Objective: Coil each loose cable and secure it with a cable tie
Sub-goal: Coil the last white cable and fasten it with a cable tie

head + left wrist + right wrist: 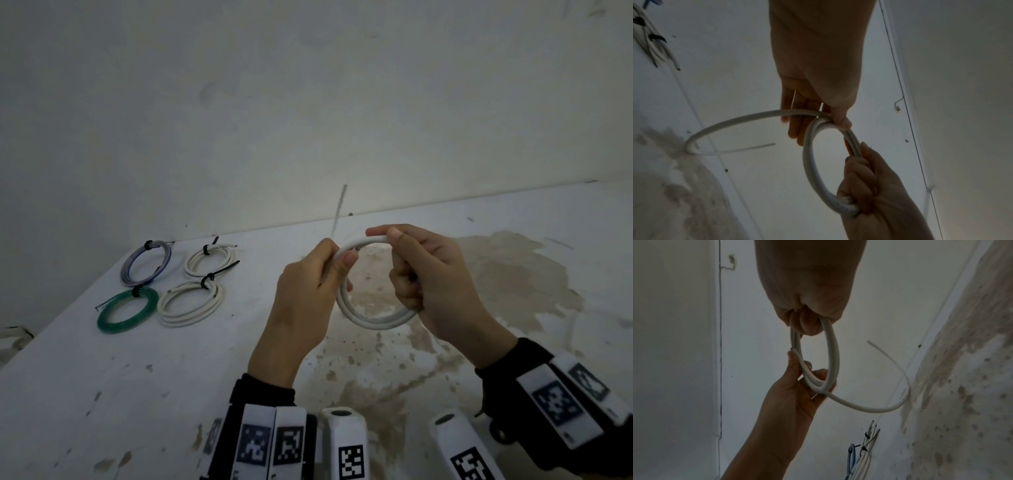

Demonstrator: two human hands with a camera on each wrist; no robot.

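Above the stained white table point(513, 240), I see both hands holding a white cable point(373, 317) wound into a small coil, lifted clear of the surface. The right hand point(435, 284) has its fingers curled tight around the coil's right side, thumb laid along the top arc. The left hand point(308, 291) pinches the turns together on the coil's left side between thumb and fingers. From that pinch a loose tail of the same cable arcs away and ends free (the wrist views show it best, sweeping out in a half loop; in the head view it rises as a thin blurred line toward the wall).

Well apart, at the table's far left, lie four coils bound with black ties: a bluish coil point(146, 263), a small white coil point(209, 263), a green coil point(127, 311) and a larger white coil point(191, 303). Black cuffs carrying square-patterned marker blocks point(270, 442) wrap both wrists.
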